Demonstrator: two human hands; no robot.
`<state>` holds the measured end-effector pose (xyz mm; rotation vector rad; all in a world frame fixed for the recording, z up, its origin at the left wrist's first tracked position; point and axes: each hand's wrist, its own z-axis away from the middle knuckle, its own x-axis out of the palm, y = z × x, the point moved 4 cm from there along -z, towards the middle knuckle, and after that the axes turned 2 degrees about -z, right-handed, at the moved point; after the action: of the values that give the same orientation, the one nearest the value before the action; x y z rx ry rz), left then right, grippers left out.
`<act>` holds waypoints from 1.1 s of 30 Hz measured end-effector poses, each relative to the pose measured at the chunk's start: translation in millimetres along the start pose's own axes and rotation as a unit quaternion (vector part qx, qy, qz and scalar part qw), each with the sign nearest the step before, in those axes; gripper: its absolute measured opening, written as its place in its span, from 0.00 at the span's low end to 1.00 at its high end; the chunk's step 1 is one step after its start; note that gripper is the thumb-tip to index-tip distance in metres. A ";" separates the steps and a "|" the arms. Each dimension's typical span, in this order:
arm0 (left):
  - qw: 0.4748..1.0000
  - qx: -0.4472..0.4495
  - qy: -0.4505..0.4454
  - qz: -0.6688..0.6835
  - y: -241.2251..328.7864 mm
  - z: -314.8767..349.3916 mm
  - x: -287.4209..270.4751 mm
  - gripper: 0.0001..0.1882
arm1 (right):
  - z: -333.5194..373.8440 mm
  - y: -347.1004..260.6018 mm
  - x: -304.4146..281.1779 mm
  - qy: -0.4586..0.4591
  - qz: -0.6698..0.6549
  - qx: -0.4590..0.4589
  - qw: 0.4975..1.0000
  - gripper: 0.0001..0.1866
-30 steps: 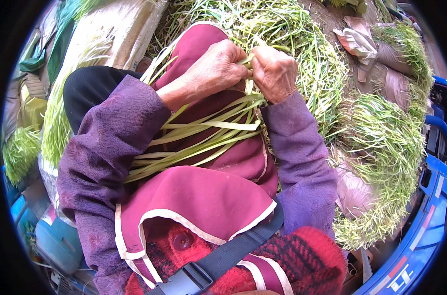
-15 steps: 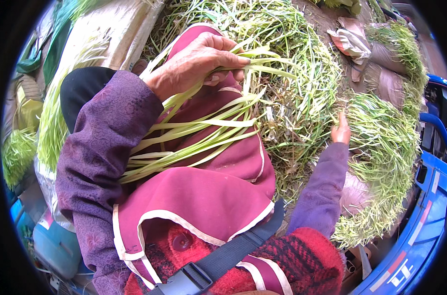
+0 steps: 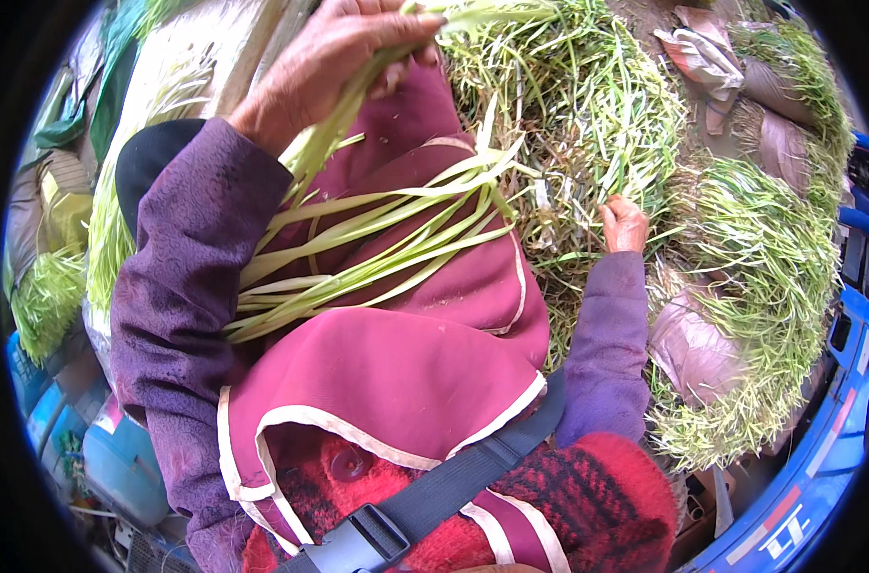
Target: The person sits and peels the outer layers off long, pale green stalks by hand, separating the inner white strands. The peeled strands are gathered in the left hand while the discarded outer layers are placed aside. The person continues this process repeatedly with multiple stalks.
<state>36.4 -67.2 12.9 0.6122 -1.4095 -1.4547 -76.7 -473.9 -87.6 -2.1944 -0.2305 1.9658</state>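
Observation:
Near the top edge my left hand (image 3: 334, 62) is closed round a bunch of pale yellow-green garlic chives (image 3: 331, 134). The bunch runs out past my fingers to the right and hangs down by my wrist. More loose chives (image 3: 386, 229) lie across the maroon apron (image 3: 396, 368) on my lap, below that hand. To the right, my right hand (image 3: 626, 225) is over the edge of a heap of loose leaves and dry scraps (image 3: 568, 143). Its fingers are curled together; what they hold, if anything, is too small to make out.
At right, a large pile of green chives (image 3: 759, 239) lies on pinkish sacking (image 3: 697, 349), beside a blue metal vehicle frame (image 3: 826, 439). Paler chives (image 3: 119, 210) rest at left on a white sack (image 3: 191, 57). A blue-green container (image 3: 124, 468) stands lower left.
My left hand has risen toward the top edge with its chives. My right hand has moved left from the large pile to the heap of scraps. The view has shifted slightly.

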 end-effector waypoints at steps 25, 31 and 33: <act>0.779 0.114 0.047 -0.614 11.4 108.7 3.6 0.12 | 10.9 -42.0 38.0 -0.204 -0.075 0.065 0.974 0.17; 0.830 0.105 0.033 -0.546 -3.2 105.7 4.1 0.09 | 1.8 -67.2 21.4 -0.138 -0.095 -0.006 0.986 0.16; 0.857 0.093 0.042 -0.505 -3.9 103.7 2.9 0.08 | -7.4 -78.3 13.3 -0.119 -0.132 0.005 0.984 0.15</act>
<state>-56.2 -23.9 30.6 1.6968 -1.1840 -2.0373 -67.2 -395.0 -80.9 -1.8087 -0.5158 2.0635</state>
